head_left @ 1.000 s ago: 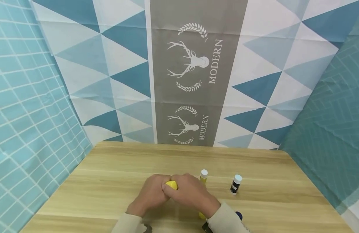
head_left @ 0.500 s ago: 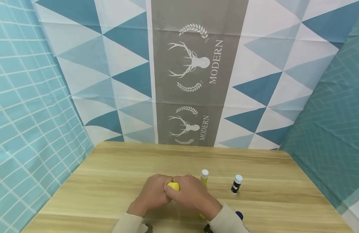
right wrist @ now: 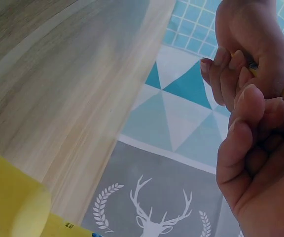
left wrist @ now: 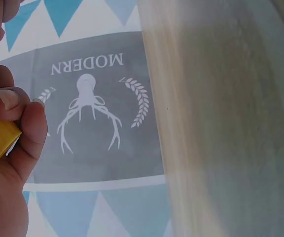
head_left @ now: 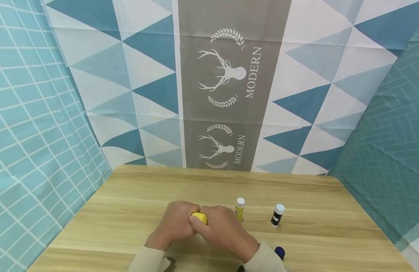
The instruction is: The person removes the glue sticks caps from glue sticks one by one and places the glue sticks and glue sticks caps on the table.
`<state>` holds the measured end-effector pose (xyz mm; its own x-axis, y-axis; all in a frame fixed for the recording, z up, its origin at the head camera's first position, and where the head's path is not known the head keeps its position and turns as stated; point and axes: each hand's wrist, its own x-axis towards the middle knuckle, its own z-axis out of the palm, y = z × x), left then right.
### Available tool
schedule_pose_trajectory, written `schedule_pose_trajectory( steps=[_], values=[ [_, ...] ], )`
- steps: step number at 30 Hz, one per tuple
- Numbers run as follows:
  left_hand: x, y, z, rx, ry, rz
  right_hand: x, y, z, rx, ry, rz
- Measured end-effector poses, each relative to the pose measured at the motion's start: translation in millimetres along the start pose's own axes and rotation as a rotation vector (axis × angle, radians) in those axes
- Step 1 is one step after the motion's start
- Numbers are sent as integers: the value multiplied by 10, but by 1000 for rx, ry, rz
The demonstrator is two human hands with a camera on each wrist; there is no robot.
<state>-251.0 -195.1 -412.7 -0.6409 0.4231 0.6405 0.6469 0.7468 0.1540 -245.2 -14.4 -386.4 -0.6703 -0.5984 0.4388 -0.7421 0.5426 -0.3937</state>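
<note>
Wooden table (head_left: 134,211), triangle-patterned deer backdrop (head_left: 226,71), teal tiled walls (head_left: 29,124)

– Where are the hands?
– Left hand (head_left: 175,223) and right hand (head_left: 223,228) meet on the surface (head_left: 134,211), a small cap (head_left: 199,217) between them.
– And the bottles?
– Two bottles stand right of them: the near bottle (head_left: 240,208), then the far bottle (head_left: 277,215).

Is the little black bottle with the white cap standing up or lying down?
Upright: the black bottle stands on the table, its white cap on top.
</note>
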Motion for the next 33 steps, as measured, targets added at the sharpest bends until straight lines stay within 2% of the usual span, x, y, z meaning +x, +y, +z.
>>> schedule_pose_trajectory(
  steps=[7, 15, 19, 33],
  values=[
    [6, -41, -23, -39, -4, 9, 10, -20, 2, 1, 5, 1],
    [-10, -75, 12, -37, 1, 39, -10, -17, 25, 5, -8, 31],
    [-15, -78, 33, -52, -12, 31, -17, -4, 41, 5, -6, 37],
    [-12, -5, 25, -189, -106, -46, -44, 22, 59, -26, 66, -75]
  ],
)
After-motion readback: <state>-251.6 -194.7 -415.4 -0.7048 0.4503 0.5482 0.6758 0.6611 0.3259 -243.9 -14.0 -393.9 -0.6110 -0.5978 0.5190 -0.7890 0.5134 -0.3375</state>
